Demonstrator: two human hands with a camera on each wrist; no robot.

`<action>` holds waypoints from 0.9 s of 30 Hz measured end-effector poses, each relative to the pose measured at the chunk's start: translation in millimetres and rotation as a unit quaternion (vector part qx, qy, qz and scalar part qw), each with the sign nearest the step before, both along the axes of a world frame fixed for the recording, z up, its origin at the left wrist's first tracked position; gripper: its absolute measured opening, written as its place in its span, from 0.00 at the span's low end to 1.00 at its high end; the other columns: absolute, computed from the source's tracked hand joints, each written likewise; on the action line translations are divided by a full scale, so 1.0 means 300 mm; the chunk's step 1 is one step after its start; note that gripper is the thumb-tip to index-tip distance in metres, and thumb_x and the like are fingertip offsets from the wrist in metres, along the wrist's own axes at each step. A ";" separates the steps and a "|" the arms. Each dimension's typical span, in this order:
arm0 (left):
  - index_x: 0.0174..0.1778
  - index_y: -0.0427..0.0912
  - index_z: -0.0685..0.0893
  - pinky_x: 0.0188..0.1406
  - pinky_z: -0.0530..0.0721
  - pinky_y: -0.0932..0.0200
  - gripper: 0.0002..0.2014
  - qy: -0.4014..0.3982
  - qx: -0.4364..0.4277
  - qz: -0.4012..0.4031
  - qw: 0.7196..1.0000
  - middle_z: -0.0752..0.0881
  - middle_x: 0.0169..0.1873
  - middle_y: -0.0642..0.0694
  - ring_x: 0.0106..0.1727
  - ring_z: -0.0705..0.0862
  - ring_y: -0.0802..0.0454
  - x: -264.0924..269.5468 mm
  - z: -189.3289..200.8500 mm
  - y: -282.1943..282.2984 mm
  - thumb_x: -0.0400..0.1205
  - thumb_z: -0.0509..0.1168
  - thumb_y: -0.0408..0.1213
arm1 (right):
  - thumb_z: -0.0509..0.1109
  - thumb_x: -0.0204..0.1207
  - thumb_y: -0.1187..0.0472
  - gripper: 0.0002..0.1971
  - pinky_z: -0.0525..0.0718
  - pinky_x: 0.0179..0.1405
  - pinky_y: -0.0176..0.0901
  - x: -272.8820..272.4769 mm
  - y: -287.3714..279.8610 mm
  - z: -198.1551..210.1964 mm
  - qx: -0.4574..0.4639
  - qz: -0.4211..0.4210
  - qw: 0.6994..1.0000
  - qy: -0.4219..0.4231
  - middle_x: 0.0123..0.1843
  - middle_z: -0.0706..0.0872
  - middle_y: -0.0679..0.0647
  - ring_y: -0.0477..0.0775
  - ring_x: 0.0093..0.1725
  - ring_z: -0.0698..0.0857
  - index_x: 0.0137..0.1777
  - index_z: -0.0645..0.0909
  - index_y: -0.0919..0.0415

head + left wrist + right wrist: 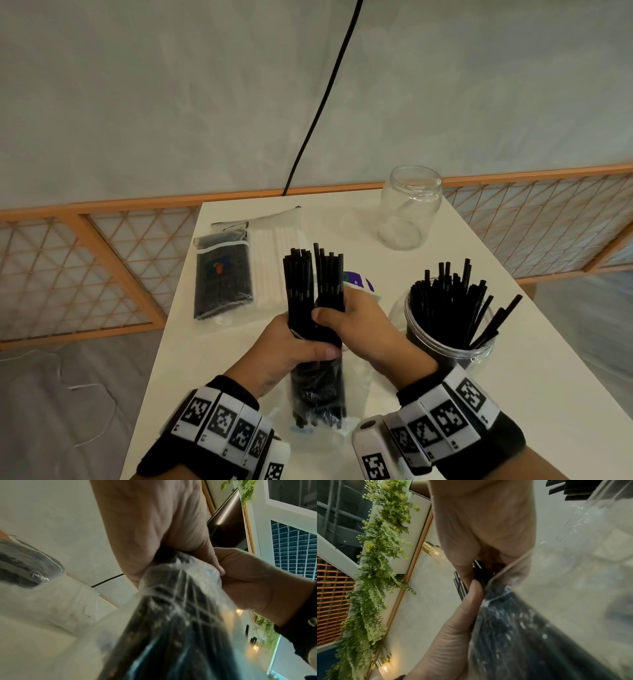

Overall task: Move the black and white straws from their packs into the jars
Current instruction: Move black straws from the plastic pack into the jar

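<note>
Above the white table (534, 394) both hands hold an upright clear pack of black straws (317, 380). My left hand (294, 346) grips the pack around its middle. My right hand (346, 318) grips a bunch of black straws (329, 274) that sticks out of the pack's top, beside a second bunch (299, 277). In the left wrist view the plastic pack (180, 608) fills the middle under my fingers (192, 543). A jar with black straws (448, 318) stands at the right. An empty clear jar (411, 205) stands at the back.
A sealed pack of black straws (222, 274) and a pack of white straws (270, 253) lie at the back left of the table. A purple-printed wrapper (359, 282) lies behind my right hand. A black cable (325, 96) hangs at the wall. A wooden lattice rail (85, 267) runs behind.
</note>
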State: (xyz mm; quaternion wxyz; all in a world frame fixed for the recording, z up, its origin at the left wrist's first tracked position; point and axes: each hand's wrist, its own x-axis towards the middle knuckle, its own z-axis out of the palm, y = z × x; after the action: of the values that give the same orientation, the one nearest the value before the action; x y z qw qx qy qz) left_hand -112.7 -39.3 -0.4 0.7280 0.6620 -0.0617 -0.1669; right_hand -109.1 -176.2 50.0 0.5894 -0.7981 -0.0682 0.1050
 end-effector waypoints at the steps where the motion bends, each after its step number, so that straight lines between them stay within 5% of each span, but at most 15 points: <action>1: 0.46 0.40 0.87 0.48 0.85 0.60 0.25 0.002 0.000 -0.009 1.000 0.91 0.41 0.43 0.47 0.89 0.49 0.002 -0.001 0.007 0.52 0.79 0.37 | 0.66 0.76 0.69 0.08 0.82 0.50 0.44 -0.001 0.008 -0.002 0.005 -0.011 1.000 0.002 0.41 0.85 0.52 0.51 0.45 0.85 0.43 0.78 0.55; 5: 0.52 0.37 0.85 0.50 0.85 0.59 0.27 0.016 0.000 -0.035 0.999 0.91 0.46 0.40 0.51 0.89 0.46 0.007 -0.018 0.029 0.55 0.79 0.33 | 0.64 0.79 0.64 0.04 0.81 0.54 0.49 -0.002 0.018 -0.014 0.022 -0.066 0.997 0.017 0.43 0.84 0.54 0.55 0.48 0.84 0.49 0.78 0.63; 8: 0.54 0.33 0.84 0.54 0.85 0.55 0.27 0.022 0.012 -0.036 0.999 0.90 0.48 0.37 0.53 0.88 0.43 0.007 -0.027 0.030 0.59 0.79 0.32 | 0.63 0.79 0.63 0.05 0.81 0.50 0.49 -0.007 0.011 -0.016 0.039 -0.103 0.994 0.010 0.39 0.84 0.54 0.52 0.42 0.83 0.49 0.78 0.64; 12: 0.47 0.36 0.82 0.43 0.84 0.65 0.15 0.018 0.031 -0.016 0.999 0.90 0.35 0.46 0.43 0.89 0.52 0.005 -0.023 0.021 0.68 0.74 0.20 | 0.61 0.81 0.64 0.05 0.80 0.40 0.41 -0.024 -0.010 -0.006 0.102 -0.172 0.980 -0.020 0.31 0.82 0.52 0.42 0.30 0.82 0.42 0.74 0.58; 15: 0.44 0.37 0.81 0.42 0.84 0.66 0.13 0.012 0.031 -0.011 0.999 0.89 0.34 0.45 0.42 0.89 0.52 0.001 -0.024 0.009 0.70 0.71 0.17 | 0.61 0.81 0.64 0.04 0.79 0.39 0.40 -0.039 -0.040 0.022 0.130 -0.213 0.967 -0.043 0.30 0.81 0.51 0.43 0.30 0.82 0.45 0.74 0.61; 19: 0.41 0.38 0.81 0.44 0.85 0.64 0.13 0.012 0.018 -0.009 1.000 0.88 0.33 0.45 0.41 0.88 0.51 -0.003 -0.027 -0.005 0.70 0.70 0.17 | 0.60 0.81 0.66 0.04 0.81 0.37 0.34 -0.077 -0.091 0.104 0.174 -0.260 0.944 -0.103 0.31 0.80 0.50 0.40 0.30 0.82 0.45 0.73 0.62; 24: 0.41 0.39 0.81 0.41 0.84 0.66 0.13 0.014 0.026 -0.006 1.000 0.87 0.33 0.46 0.39 0.87 0.55 -0.017 -0.036 -0.020 0.70 0.71 0.18 | 0.59 0.82 0.66 0.09 0.80 0.32 0.26 -0.113 -0.188 0.220 0.168 -0.311 0.909 -0.222 0.38 0.78 0.61 0.39 0.31 0.81 0.52 0.74 0.74; 27: 0.41 0.39 0.81 0.42 0.83 0.65 0.12 0.017 0.027 0.000 0.999 0.87 0.32 0.47 0.39 0.87 0.56 -0.021 -0.037 -0.024 0.70 0.71 0.18 | 0.59 0.82 0.65 0.08 0.82 0.36 0.30 -0.113 -0.252 0.238 0.150 -0.340 0.893 -0.253 0.34 0.80 0.52 0.41 0.34 0.83 0.52 0.75 0.70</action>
State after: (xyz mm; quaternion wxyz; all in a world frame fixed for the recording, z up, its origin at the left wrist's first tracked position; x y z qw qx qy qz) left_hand -118.9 -46.6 -11.4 0.7109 0.6785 -0.0450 -0.1799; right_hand -142.9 -251.9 121.4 0.6648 -0.6741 0.0452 -0.3189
